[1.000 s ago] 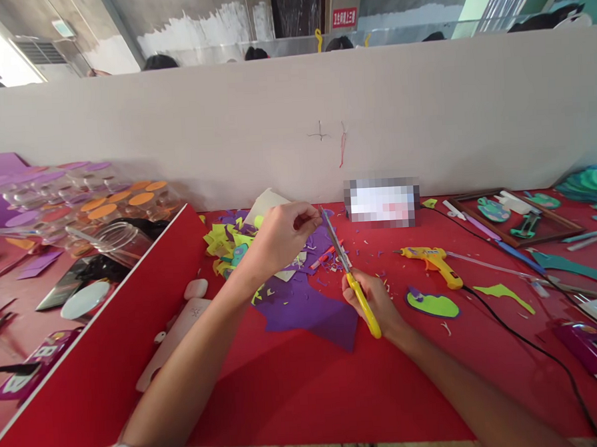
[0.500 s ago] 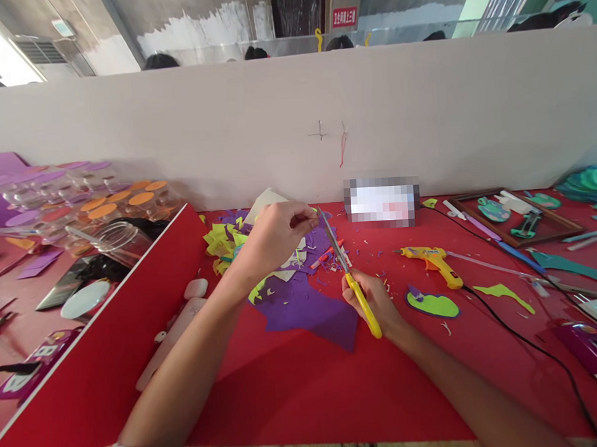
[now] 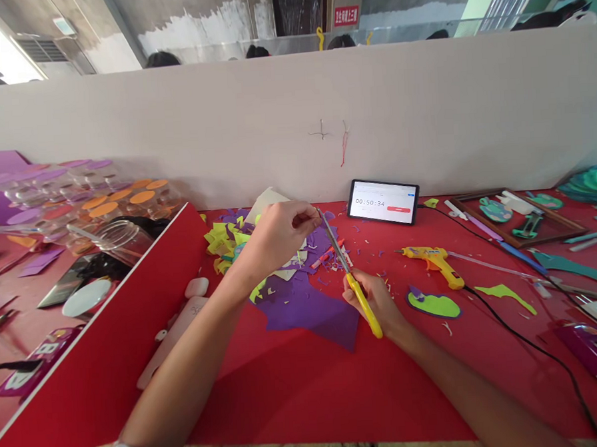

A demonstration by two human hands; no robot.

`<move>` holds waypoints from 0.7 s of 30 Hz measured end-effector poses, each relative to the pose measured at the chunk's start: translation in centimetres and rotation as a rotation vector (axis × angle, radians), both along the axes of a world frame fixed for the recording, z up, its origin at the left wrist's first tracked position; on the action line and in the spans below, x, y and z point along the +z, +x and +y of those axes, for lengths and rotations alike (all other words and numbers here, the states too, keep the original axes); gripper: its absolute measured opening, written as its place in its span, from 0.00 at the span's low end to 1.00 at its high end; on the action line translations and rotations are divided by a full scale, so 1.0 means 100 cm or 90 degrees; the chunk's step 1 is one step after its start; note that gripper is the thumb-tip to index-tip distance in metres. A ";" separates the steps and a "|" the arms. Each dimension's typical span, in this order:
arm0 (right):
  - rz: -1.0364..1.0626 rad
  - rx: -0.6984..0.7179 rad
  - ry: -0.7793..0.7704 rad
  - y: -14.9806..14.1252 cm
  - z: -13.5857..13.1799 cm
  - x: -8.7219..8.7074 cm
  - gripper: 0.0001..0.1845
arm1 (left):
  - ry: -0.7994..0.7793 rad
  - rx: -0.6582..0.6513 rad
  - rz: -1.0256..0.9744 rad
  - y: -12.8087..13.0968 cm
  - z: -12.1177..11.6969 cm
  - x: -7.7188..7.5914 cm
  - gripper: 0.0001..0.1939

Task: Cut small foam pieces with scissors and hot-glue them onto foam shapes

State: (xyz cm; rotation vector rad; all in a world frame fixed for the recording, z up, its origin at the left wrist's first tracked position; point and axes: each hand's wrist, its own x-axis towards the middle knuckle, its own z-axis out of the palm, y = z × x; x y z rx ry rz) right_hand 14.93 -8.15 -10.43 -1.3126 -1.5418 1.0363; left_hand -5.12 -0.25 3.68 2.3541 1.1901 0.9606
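Right hand (image 3: 372,296): we are seeing its grip clamped around the yellow-handled scissors (image 3: 355,288), blades pointing up and away, over the table (image 3: 287,397). Left hand (image 3: 282,234): thumb and forefinger are meeting right by the blade tips; whether they are pinching a small piece, we cannot tell. Below the hands, cut scraps (image 3: 222,239) are lying in a heap, with a purple sheet (image 3: 311,316) nearer us. A lime piece (image 3: 435,305) with a purple edge is resting to the right, near a yellow glue gun (image 3: 433,260). Step in hand, as we are judging it: fine snipping. The next move is probably calling for a steady left pinch, fingertips clear of the blades.
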 end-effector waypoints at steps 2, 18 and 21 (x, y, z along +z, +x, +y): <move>-0.007 0.001 -0.002 0.001 0.001 -0.002 0.28 | -0.012 -0.002 -0.006 0.001 -0.001 0.002 0.10; -0.041 -0.019 0.030 0.003 0.001 -0.002 0.32 | -0.046 -0.017 -0.046 0.005 -0.002 0.000 0.09; -0.029 -0.020 0.037 0.003 0.001 -0.005 0.31 | -0.055 -0.019 -0.068 0.008 -0.003 -0.001 0.08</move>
